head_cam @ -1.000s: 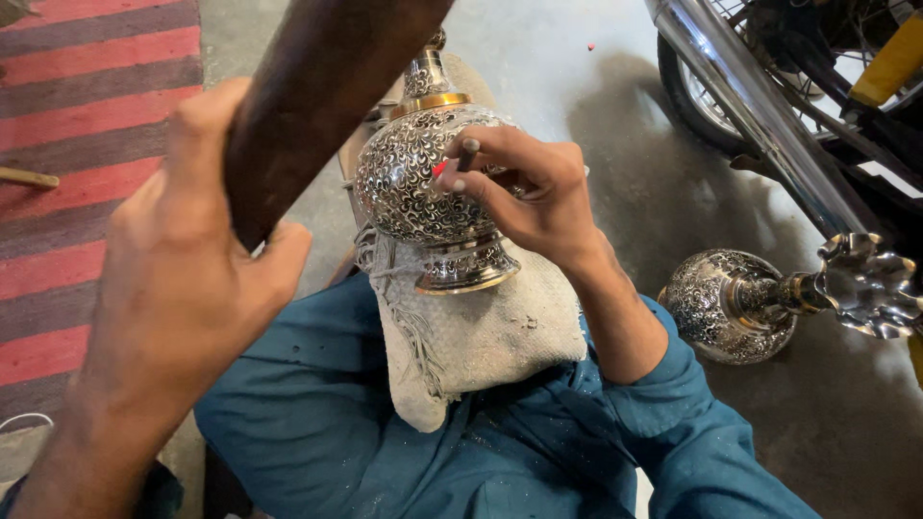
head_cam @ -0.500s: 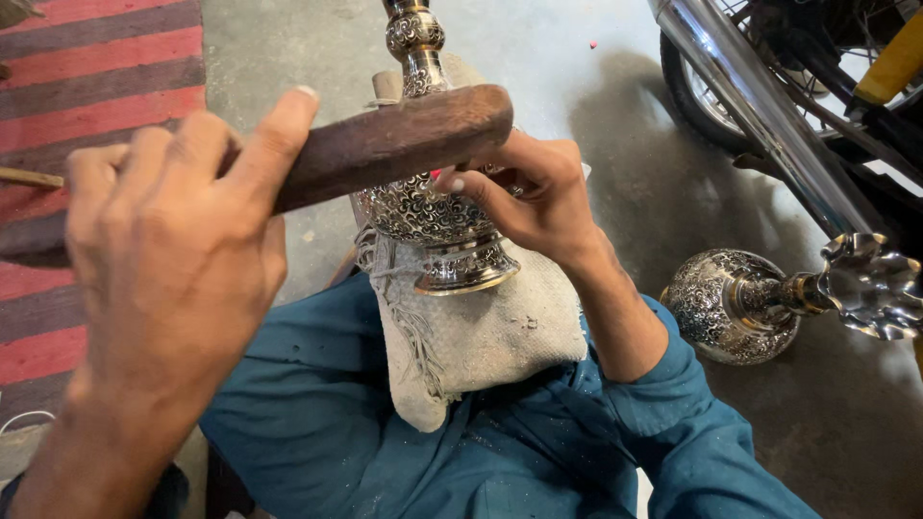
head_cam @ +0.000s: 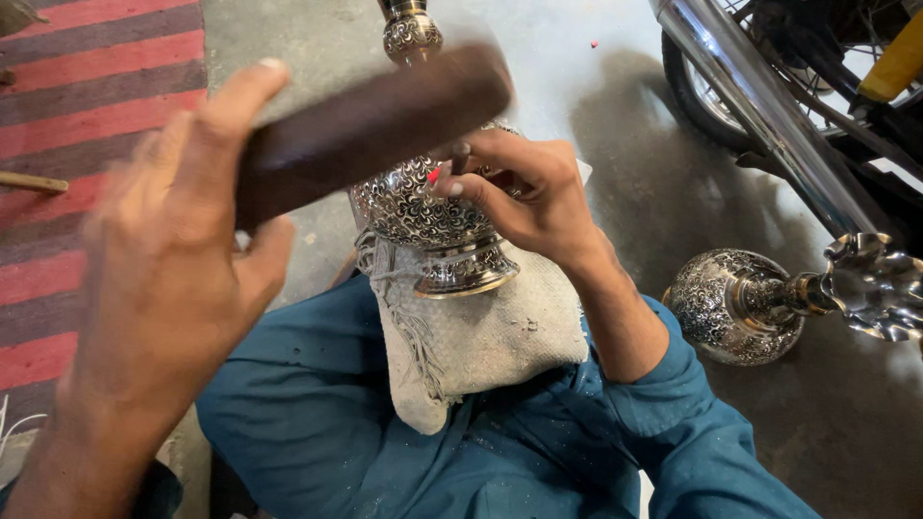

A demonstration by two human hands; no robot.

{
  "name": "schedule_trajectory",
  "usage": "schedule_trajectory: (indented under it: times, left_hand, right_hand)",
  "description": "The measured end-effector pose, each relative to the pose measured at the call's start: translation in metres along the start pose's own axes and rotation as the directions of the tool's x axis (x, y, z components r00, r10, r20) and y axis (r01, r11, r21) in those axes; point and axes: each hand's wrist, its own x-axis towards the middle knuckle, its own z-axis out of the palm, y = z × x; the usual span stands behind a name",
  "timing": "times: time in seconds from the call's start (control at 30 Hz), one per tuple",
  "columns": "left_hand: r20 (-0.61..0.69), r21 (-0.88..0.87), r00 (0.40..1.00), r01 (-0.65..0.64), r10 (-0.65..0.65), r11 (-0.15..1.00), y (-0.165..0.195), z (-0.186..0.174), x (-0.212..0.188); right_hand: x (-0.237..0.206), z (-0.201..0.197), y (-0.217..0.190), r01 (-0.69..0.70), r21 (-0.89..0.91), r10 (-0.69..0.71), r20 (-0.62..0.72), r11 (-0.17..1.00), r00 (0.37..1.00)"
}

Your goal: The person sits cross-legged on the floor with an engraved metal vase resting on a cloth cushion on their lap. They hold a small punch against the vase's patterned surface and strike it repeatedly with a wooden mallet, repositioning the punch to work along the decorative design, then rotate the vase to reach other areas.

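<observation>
Mallet (head_cam: 375, 130) lower than before in left fingers (head_cam: 173, 259); right fingers (head_cam: 519, 197) pinching chisel (head_cam: 460, 159).

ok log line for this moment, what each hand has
left hand: grips wooden mallet, blurred | right hand: holds thin punch on engraved silver vessel | vessel on grey cloth over lap

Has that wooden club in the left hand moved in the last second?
Yes. The wooden club in the left hand has swung down from steeply raised to nearly level, just above the engraved silver vase.
</observation>
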Motion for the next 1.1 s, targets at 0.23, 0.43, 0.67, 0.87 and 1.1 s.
schedule_trajectory:
  times: [0.23, 0.43, 0.67, 0.87, 1.1]
  left_hand:
    - [-0.016, -0.065, 0.999, 0.033, -0.034, 0.997, 0.0, 0.004, 0.002]
    - [-0.044, -0.089, 0.999, 0.012, -0.016, 0.996, -0.003, 0.009, 0.003]
    - [-0.054, -0.051, 0.999, 0.006, -0.009, 0.999, -0.008, 0.015, 0.004]
    - [-0.041, 0.136, 0.999, 0.002, 0.004, 0.991, -0.006, 0.016, 0.007]
    - [-0.049, 0.362, 0.997, -0.03, 0.051, 0.932, -0.008, 0.017, 0.012]
  right_hand:
    - [0.002, -0.003, 0.001, -0.036, 0.137, 0.033, 0.022, 0.99, 0.999]
    - [0.006, -0.005, 0.004, -0.047, 0.136, 0.042, 0.038, 0.99, 0.998]
    - [0.008, -0.008, 0.004, -0.085, 0.187, 0.078, 0.044, 0.979, 0.996]
    - [0.012, -0.012, 0.006, -0.112, 0.138, 0.104, 0.064, 0.984, 0.993]
    - [0.015, -0.016, 0.01, -0.09, 0.144, 0.081, 0.065, 0.985, 0.995]
